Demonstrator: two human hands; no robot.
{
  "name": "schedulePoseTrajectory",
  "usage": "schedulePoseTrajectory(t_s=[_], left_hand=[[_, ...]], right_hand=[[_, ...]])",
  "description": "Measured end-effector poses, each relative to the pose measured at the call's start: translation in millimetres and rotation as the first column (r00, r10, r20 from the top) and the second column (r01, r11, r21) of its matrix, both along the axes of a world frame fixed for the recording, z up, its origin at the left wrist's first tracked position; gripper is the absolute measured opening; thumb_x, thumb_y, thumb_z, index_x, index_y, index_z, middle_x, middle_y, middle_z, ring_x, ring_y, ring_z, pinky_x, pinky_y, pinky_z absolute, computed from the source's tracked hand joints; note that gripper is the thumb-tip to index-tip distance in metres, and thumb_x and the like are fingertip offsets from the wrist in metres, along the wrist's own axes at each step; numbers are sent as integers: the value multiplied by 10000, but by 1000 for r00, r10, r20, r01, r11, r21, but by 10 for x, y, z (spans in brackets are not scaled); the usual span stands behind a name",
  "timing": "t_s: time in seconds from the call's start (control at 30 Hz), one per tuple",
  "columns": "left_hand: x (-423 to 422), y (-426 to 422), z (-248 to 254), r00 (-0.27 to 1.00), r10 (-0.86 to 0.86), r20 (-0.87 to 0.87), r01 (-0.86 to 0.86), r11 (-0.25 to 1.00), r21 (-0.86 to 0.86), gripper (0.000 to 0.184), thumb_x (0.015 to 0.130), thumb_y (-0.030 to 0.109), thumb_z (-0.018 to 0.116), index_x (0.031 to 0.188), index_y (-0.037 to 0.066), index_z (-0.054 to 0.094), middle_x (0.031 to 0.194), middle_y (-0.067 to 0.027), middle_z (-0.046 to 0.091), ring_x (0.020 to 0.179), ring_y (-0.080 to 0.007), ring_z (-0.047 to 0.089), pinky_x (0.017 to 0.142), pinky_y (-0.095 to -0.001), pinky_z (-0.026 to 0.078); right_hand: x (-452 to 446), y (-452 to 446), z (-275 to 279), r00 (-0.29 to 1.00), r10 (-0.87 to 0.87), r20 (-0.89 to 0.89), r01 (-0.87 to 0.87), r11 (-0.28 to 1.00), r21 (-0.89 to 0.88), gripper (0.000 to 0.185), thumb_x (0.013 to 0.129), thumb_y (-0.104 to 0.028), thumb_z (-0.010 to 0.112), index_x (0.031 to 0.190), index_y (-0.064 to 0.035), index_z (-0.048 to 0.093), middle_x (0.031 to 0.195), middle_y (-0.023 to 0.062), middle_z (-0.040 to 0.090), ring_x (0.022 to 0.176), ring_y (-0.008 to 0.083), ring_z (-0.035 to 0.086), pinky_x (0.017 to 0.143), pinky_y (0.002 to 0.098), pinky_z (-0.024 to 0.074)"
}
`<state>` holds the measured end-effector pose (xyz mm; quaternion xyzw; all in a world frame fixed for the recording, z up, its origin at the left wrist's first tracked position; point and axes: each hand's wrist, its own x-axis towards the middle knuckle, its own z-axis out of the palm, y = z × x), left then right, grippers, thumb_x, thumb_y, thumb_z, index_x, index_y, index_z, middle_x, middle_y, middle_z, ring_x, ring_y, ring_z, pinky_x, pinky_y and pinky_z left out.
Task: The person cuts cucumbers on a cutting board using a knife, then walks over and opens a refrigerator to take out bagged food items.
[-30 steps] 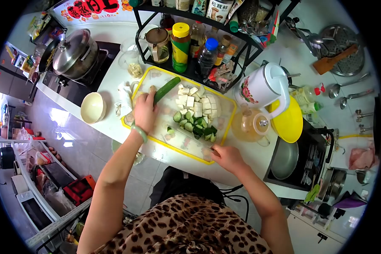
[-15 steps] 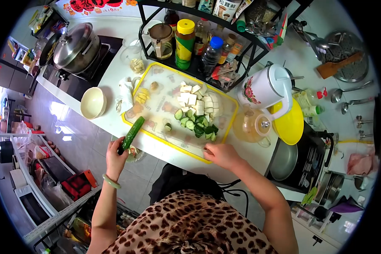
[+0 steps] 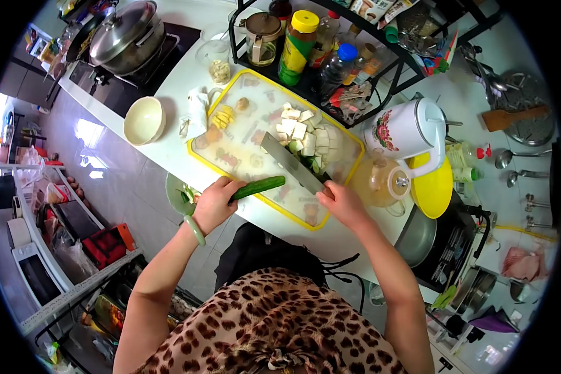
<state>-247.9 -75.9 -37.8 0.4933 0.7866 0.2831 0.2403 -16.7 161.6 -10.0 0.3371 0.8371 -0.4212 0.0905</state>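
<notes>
A green cucumber (image 3: 260, 186) is held at one end by my left hand (image 3: 215, 201), near the front edge of the yellow-rimmed cutting board (image 3: 271, 206). My right hand (image 3: 340, 201) is closed round the handle of a cleaver (image 3: 288, 163), whose wide blade is over the board. The blade partly hides green cucumber pieces (image 3: 316, 164). White cubes (image 3: 298, 129) are heaped behind the blade. Yellow slices (image 3: 222, 116) and a small brown piece (image 3: 242, 103) lie at the board's left side.
A cream bowl (image 3: 144, 121) and a white cloth (image 3: 197, 112) are left of the board. A rack of bottles (image 3: 298, 47) stands behind it. On the right are a glass teapot (image 3: 380, 181), a white jug (image 3: 411, 128) and a yellow plate (image 3: 432, 187). A lidded pot (image 3: 126, 40) sits on the stove.
My left hand has brought the cucumber rightward to the board's front edge, its tip now pointing right. The cleaver's broad face now shows above the cucumber pieces. The camera view has shifted.
</notes>
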Motion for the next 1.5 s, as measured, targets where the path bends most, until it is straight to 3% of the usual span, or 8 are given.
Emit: schedulePoseTrajectory(t_s=[0.3,0.67,0.77,0.87,1.0,1.1,1.2,1.5], left_hand=[[-89,28,-99,999,-43,13,43,999,-23,472,723,11,635,1179,130,643,948,-133,583,833,-327,624,765,-403,531],[-70,25,-40,999,4,37,-3,1000,-23,471,713,-19,641,1164,118,646,950,-131,581,825,-319,621,746,-390,531],[-72,-5,-88,999,-18,32,17,1000,15,464,706,-18,653,1155,97,644,950,-137,580,840,-328,611,763,-399,523],[-48,20,-157,994,51,-93,-41,993,111,428,726,-6,650,1147,70,643,938,-139,575,870,-332,591,777,-404,509],[-99,78,-279,969,-3,-247,34,992,124,351,785,30,603,1133,57,647,925,-120,554,888,-311,563,775,-394,488],[-27,47,-347,958,-3,-286,30,995,93,334,792,48,600,1120,79,657,937,-95,545,905,-286,553,794,-390,476],[20,19,-409,950,9,-314,19,996,87,311,805,62,591,1105,107,663,949,-74,541,934,-265,543,813,-377,464],[40,-7,-475,942,3,-336,35,993,109,319,809,67,577,1115,128,647,991,-69,550,986,-267,538,868,-390,445]], right_hand=[[-42,-28,245,982,174,78,-179,981,74,274,901,-318,607,887,-48,565,747,143,645,716,357,624,623,447,474],[-452,-76,-47,961,237,142,-244,969,29,269,903,-314,594,892,-49,552,754,158,639,722,372,623,632,470,476],[-490,-238,-377,990,132,-50,-129,990,59,269,899,-307,598,890,-42,551,740,157,636,710,371,622,619,464,475],[-497,-201,-405,991,71,-110,-67,997,47,274,899,-294,608,857,-28,553,722,144,633,678,362,613,604,443,467],[-483,-119,-136,986,-35,-161,32,999,-18,298,897,-301,618,848,-13,563,697,138,613,650,341,598,606,420,460],[-409,-96,68,994,38,-104,-41,999,-27,309,892,-259,643,826,19,525,654,119,571,582,245,538,582,358,445],[-352,-117,161,995,88,36,-86,995,-53,317,887,-307,628,854,0,559,698,148,596,656,327,584,618,407,454],[-259,-105,67,987,138,79,-133,989,-72,311,895,-317,594,878,-8,563,749,182,621,729,378,615,648,445,470]])
